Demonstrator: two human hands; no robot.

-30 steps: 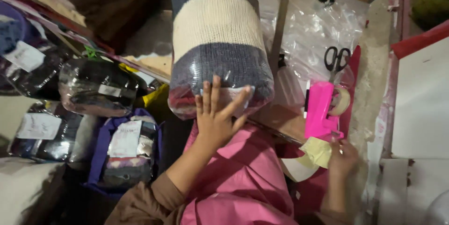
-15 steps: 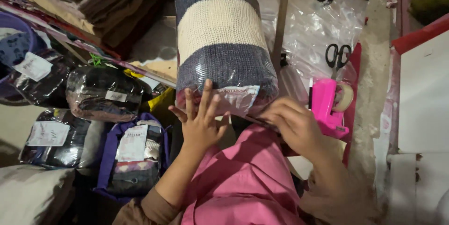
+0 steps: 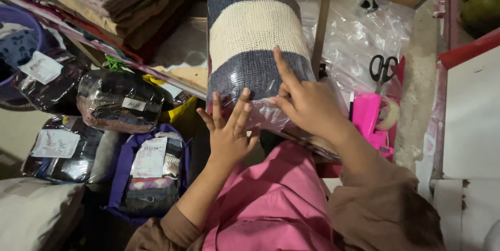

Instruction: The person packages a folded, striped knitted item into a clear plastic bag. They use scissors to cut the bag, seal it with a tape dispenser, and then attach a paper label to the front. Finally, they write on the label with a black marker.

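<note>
A folded knit garment with grey-blue and cream stripes, sealed in a clear plastic bag [image 3: 255, 37], lies on my lap in front of me. My left hand [image 3: 227, 131] rests flat against the bag's near end, fingers spread. My right hand [image 3: 307, 102] presses on the bag's near right side, its index finger stretched up over the dark stripe. Neither hand grips anything. A pink tape dispenser [image 3: 371, 118] with a roll of tape sits just right of my right hand.
Black scissors [image 3: 383, 68] lie on clear plastic sheeting [image 3: 359, 27] at the right. Several bagged, labelled garments [image 3: 120, 100] are piled at the left, next to a purple bag [image 3: 148, 173]. Folded cloth [image 3: 120, 1] is stacked at the upper left. A white board [image 3: 471, 120] stands at the right.
My right hand left the tape dispenser at the right and came to the bag, where it now presses. The left hand stayed on the bag's near end.
</note>
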